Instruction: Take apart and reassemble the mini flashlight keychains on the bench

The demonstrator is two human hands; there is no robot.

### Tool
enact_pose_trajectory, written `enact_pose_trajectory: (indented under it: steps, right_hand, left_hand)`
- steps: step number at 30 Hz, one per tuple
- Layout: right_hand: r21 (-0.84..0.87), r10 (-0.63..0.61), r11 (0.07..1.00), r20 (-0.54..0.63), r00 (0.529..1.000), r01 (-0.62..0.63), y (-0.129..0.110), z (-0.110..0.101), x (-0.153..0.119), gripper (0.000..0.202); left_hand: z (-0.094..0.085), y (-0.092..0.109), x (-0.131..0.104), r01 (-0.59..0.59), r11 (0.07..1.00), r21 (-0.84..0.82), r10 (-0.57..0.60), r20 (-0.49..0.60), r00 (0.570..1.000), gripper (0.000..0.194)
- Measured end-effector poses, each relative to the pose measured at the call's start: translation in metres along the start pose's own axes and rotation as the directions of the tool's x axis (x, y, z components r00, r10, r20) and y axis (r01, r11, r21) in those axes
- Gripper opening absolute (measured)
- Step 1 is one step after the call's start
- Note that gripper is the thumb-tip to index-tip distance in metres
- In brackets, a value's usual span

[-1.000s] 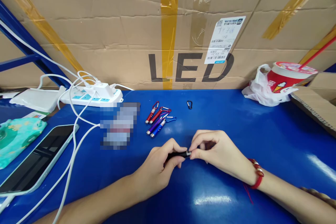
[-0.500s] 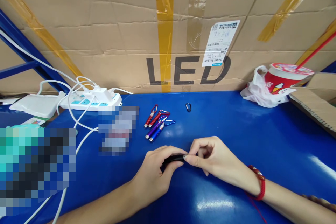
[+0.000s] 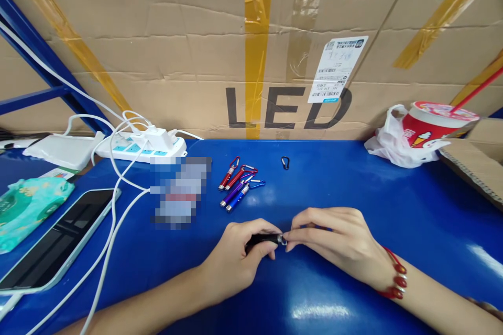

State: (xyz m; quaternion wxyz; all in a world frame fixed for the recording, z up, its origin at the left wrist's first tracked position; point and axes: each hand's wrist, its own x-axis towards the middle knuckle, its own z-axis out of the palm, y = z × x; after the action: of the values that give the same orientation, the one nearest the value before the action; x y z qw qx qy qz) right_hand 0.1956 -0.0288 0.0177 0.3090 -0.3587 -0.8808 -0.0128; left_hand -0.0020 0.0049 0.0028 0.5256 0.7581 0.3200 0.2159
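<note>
My left hand [image 3: 245, 256] is closed around a small black flashlight [image 3: 264, 239], its silver end pointing right. The thumb and fingertips of my right hand [image 3: 334, 235] pinch together at that silver end. Whatever lies between those fingertips is too small to make out. Beyond my hands lie red, purple and blue keychain flashlights [image 3: 238, 197] with carabiner clips attached. A loose black carabiner [image 3: 285, 163] rests by itself on the blue table [image 3: 334, 183], farther back than my right hand.
A white power strip [image 3: 141, 150] with cables stands at the back left. Left of my arm are a phone [image 3: 58, 241], a green tissue pack [image 3: 33, 209] and a blurred-out item [image 3: 183, 191]. A red cup [image 3: 432, 125] in a plastic bag stands at right, before a large carton [image 3: 176, 52].
My right hand's fingers have straightened and shifted slightly right, so more of the flashlight's silver end shows. My left hand keeps its hold. The whole view has shifted a little.
</note>
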Motion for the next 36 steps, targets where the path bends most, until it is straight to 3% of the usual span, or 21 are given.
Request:
enact_pose_trajectory:
  steps: [5, 8, 10, 14, 18, 23, 26, 29, 32, 36]
  right_hand:
    - [0.055, 0.061, 0.997, 0.018, 0.998, -0.062, -0.001, 0.002, -0.002, 0.021]
    - [0.169, 0.184, 0.968, 0.022, 0.983, -0.185, -0.002, 0.007, -0.002, 0.017]
    - [0.282, 0.329, 0.9, 0.062, 0.942, -0.333, -0.005, 0.011, 0.0, 0.016]
    - [0.452, 0.54, 0.671, 0.245, 0.805, -0.588, -0.01, 0.012, 0.006, 0.017]
    - [0.541, 0.589, 0.45, 0.418, 0.691, -0.711, -0.009, 0.01, 0.007, 0.024]
    - [0.536, 0.606, 0.361, 0.487, 0.628, -0.763, -0.003, 0.015, 0.005, 0.03]
    - [0.508, 0.62, 0.439, 0.426, 0.659, -0.741, -0.002, 0.017, 0.005, 0.031]
    - [0.432, 0.605, 0.635, 0.238, 0.76, -0.64, -0.004, 0.016, 0.005, 0.028]
    - [0.349, 0.501, 0.797, 0.073, 0.863, -0.492, -0.006, 0.015, 0.003, 0.02]
    - [0.237, 0.324, 0.919, 0.0, 0.946, -0.315, -0.006, 0.014, -0.002, 0.011]
  left_hand:
    - [0.001, -0.003, 0.0, 0.035, 0.998, -0.056, -0.034, 0.017, 0.999, 0.007]
    - [0.002, -0.005, 0.0, 0.045, 0.997, -0.061, -0.045, 0.013, 0.999, 0.006]
    - [0.002, -0.006, 0.0, 0.04, 0.998, -0.04, -0.041, -0.004, 0.999, 0.007]
    - [0.004, -0.009, -0.002, -0.013, 1.0, 0.027, 0.015, -0.06, 0.998, 0.008]
    - [0.005, -0.008, -0.003, -0.057, 0.998, 0.034, 0.06, -0.078, 0.995, 0.002]
    - [0.003, -0.002, -0.001, -0.051, 0.999, 0.015, 0.052, -0.078, 0.996, 0.014]
    - [0.003, 0.0, 0.0, -0.042, 0.999, 0.022, 0.044, -0.106, 0.993, 0.014]
    - [0.003, 0.0, 0.001, -0.034, 0.999, 0.002, 0.034, -0.122, 0.992, 0.014]
    - [0.003, 0.0, 0.001, -0.029, 0.999, -0.025, 0.026, -0.13, 0.991, 0.013]
    - [0.002, -0.001, 0.0, -0.043, 0.998, -0.04, 0.038, -0.131, 0.991, 0.012]
